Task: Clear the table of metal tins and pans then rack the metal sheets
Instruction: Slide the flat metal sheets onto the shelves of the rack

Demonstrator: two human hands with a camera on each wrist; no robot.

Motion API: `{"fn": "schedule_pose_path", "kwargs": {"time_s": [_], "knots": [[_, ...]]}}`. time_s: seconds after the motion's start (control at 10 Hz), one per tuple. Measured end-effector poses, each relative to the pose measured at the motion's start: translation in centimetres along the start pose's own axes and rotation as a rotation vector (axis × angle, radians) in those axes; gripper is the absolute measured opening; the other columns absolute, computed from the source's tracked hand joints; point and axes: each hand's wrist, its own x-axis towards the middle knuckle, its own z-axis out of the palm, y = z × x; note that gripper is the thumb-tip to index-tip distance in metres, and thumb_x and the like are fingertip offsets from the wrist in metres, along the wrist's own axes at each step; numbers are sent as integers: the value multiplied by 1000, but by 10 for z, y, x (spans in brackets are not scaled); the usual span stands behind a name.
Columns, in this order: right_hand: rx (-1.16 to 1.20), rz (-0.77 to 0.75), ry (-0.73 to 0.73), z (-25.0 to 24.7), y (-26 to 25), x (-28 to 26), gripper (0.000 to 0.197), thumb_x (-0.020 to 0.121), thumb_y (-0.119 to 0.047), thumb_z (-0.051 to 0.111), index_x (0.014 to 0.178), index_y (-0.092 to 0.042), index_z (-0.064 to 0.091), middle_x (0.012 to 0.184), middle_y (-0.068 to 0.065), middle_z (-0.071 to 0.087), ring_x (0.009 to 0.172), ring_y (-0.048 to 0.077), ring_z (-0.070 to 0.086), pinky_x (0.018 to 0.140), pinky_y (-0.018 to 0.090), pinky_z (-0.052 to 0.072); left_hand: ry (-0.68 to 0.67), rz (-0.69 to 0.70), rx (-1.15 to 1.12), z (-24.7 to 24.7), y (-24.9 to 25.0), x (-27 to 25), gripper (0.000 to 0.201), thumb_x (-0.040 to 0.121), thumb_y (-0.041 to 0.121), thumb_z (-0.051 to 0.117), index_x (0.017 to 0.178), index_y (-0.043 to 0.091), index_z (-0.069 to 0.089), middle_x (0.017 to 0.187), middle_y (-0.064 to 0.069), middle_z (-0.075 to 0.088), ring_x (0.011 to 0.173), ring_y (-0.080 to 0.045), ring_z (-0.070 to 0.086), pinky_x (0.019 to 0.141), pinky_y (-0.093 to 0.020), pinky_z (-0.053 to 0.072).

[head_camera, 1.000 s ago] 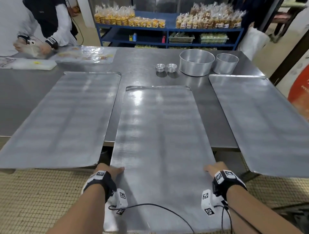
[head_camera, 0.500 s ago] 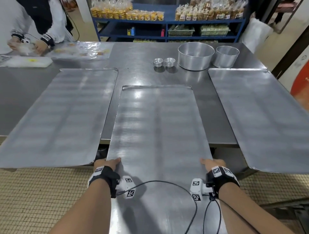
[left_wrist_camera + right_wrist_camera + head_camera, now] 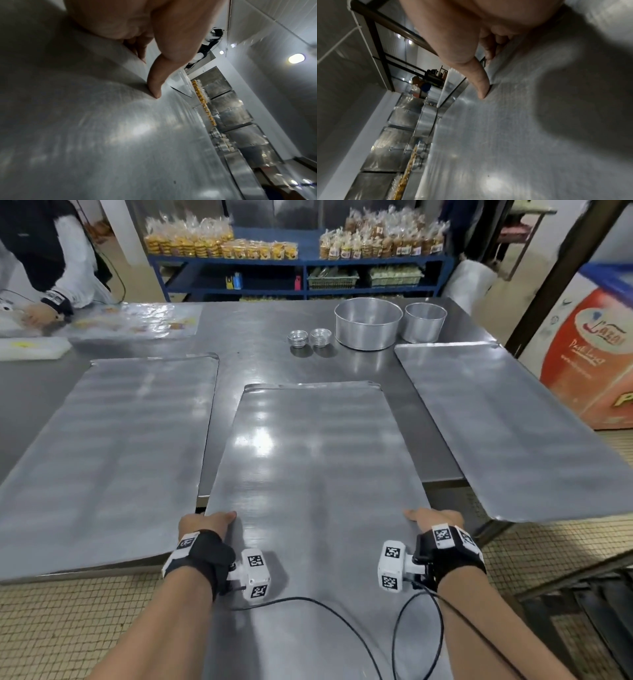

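Note:
Three large metal sheets lie on the steel table (image 3: 260, 350). The middle sheet (image 3: 315, 474) hangs far over the near edge toward me. My left hand (image 3: 205, 523) grips its left edge, thumb on top (image 3: 154, 83) and fingers curled beneath. My right hand (image 3: 433, 518) grips the right edge the same way, thumb (image 3: 481, 83) pressed on the surface. The left sheet (image 3: 109, 453) and the right sheet (image 3: 513, 433) lie flat on either side. At the far side stand a large round pan (image 3: 368, 323), a smaller round pan (image 3: 424, 321) and two stacks of small tins (image 3: 298, 338) (image 3: 321, 337).
Another person (image 3: 51, 268) works over plastic-wrapped goods at the far left corner of the table. Blue shelves (image 3: 294, 268) with bagged baked goods stand behind. A dark metal frame (image 3: 565, 268) and an orange chest (image 3: 592, 361) are on the right. Tiled floor lies below.
The middle sheet has slid toward me, farther off the table's near edge, with both hands holding its sides. The other sheets, pans and tins have stayed put.

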Motion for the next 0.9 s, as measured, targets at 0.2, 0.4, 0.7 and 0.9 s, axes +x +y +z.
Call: {"fn": "schedule_pose_path", "kwargs": {"time_s": [0.2,0.4,0.7,0.9], "knots": [[22,36,56,-4,18,-44,44,83,-17,75,118,6,61,114,19,64,108,33,63,79,32,46,-68,156,72,-25,35,6,59,68,29,86,113,-2,66,101,-16,72,89,-35,69,83,-37,57],[125,77,167,-16,45,-97,29,87,-23,71,106,-1,67,125,16,63,115,30,61,86,31,50,-172,306,119,-42,53,-1,45,82,17,81,115,-5,60,101,-14,62,91,-31,59,77,-29,40],[311,177,429,-58,97,-172,49,87,-23,72,122,8,59,122,19,63,116,33,60,84,33,46,-400,607,264,-36,67,-51,48,81,13,78,120,-11,62,125,-27,64,87,-23,49,78,-33,41],[558,280,562,-103,140,-217,47,85,-17,75,118,12,59,120,22,64,95,30,60,69,33,48,-532,714,345,6,75,-101,53,76,17,82,118,-9,63,122,-25,65,112,-38,64,81,-38,47]]}}
